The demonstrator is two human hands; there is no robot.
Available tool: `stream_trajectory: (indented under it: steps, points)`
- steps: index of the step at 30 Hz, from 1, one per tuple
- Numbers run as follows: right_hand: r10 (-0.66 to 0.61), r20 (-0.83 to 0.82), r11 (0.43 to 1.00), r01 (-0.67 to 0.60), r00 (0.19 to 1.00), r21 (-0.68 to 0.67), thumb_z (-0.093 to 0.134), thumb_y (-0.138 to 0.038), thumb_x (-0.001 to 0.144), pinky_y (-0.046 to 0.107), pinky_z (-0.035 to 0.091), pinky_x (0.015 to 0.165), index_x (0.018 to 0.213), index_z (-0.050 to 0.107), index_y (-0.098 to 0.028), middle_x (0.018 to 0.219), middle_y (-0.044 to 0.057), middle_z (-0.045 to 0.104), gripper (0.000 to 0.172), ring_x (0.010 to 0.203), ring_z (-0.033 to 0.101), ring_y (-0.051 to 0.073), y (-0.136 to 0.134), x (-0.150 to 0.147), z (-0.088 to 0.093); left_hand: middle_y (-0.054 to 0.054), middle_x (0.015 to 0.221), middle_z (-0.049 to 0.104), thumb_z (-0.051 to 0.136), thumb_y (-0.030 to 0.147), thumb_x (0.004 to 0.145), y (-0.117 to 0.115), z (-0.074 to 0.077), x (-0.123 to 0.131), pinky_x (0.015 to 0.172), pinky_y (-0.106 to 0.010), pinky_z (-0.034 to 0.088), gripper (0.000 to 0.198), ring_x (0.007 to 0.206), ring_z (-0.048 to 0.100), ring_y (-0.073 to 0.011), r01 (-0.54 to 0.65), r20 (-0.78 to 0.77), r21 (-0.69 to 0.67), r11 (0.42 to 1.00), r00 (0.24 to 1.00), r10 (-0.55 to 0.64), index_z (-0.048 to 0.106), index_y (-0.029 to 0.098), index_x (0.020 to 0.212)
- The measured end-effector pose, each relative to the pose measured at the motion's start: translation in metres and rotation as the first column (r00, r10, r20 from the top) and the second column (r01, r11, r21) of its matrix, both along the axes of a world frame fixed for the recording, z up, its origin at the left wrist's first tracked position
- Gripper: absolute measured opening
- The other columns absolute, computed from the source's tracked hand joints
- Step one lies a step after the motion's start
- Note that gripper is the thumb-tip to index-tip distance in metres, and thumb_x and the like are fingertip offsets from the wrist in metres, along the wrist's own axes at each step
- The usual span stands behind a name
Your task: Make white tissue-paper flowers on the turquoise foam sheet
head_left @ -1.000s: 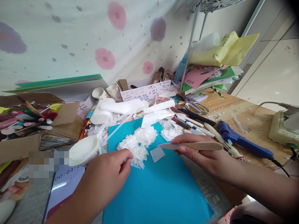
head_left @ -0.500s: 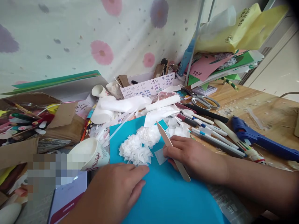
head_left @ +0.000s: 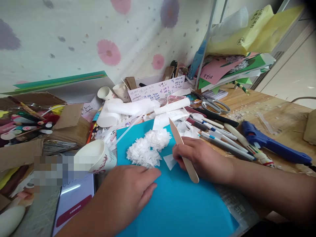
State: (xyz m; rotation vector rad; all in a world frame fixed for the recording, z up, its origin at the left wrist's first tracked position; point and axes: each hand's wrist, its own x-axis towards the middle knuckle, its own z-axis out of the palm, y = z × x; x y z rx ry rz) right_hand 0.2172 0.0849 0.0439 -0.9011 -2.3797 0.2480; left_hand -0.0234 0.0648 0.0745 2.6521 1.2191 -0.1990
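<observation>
The right hand (head_left: 197, 158) held a wooden stick (head_left: 189, 168) shut in its fingers, above the far half of a blue sheet (head_left: 172, 204) near the sheet's right edge. The stick was long and flat. Its long side ran slantwise, with the pointed end aimed at the far edge of the table (head_left: 249, 112) and a bit to the left, and the round end toward the sheet's near right corner. The tip seemed tipped up off the sheet. Just beside the right fingers was a small white paper square (head_left: 170, 162), set at a slant with one corner toward the near edge. The hand hid part of it, so I could not tell if the fingers touched it. The left hand (head_left: 134, 191) lay palm down over the left edge of the sheet, with its thumb a little apart from its first finger and nothing to be seen in it. Just past its fingers sat the fluffy white paper (head_left: 145, 148), in puffs near the sheet's far left corner. It looked like the step was getting hold of the little square while keeping the stick. The next move seemed to call for a soft, careful pinch on that thin paper, without bumping the puffs.
</observation>
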Motion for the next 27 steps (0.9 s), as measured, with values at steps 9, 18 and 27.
stream_trajectory:
  steps: [9, 18, 27]
  points:
    - [0.116, 0.008, 0.979, -0.116, 0.993, 0.167, 0.05, -0.01, 0.087, 0.028, 0.044, 0.064, 0.079, 0.059, -0.014, 0.075, 0.007, 0.063, 0.013, 0.071, 0.051, 0.017, -0.007, -0.015, -0.003, 0.001, 0.084, 0.071, 0.042, 0.036, 0.092, 0.007, 0.002, 0.002, 0.065, -0.029, 0.04, 0.026, 0.078, 0.065, -0.0211, -0.172, 0.015, -0.032, 0.985, 0.985, 0.173, 0.067, 0.028, 0.091]
    - [0.118, 0.185, 0.928, -0.175, 0.976, 0.329, 0.045, -0.012, 0.092, 0.03, 0.046, 0.062, 0.082, 0.064, -0.013, 0.074, 0.007, 0.064, 0.021, 0.067, 0.051, 0.019, -0.008, -0.035, -0.01, 0.004, 0.066, 0.066, 0.05, 0.046, 0.085, 0.012, -0.004, 0.001, 0.053, -0.025, 0.031, 0.027, 0.063, 0.059, -0.0162, -0.331, 0.145, -0.134, 0.934, 0.926, 0.349, 0.065, 0.025, 0.075]
    - [0.069, -0.28, 0.989, -0.102, 0.958, -0.107, 0.043, -0.03, 0.097, 0.027, 0.049, 0.067, 0.124, 0.053, -0.01, 0.085, 0.007, 0.066, 0.035, 0.074, 0.06, 0.016, -0.016, -0.014, 0.015, 0.002, 0.066, 0.063, 0.049, 0.032, 0.083, 0.01, -0.014, 0.009, 0.053, -0.026, 0.029, 0.019, 0.061, 0.056, -0.0158, -0.385, 0.161, -0.058, 0.921, 0.907, 0.389, 0.056, 0.022, 0.069]
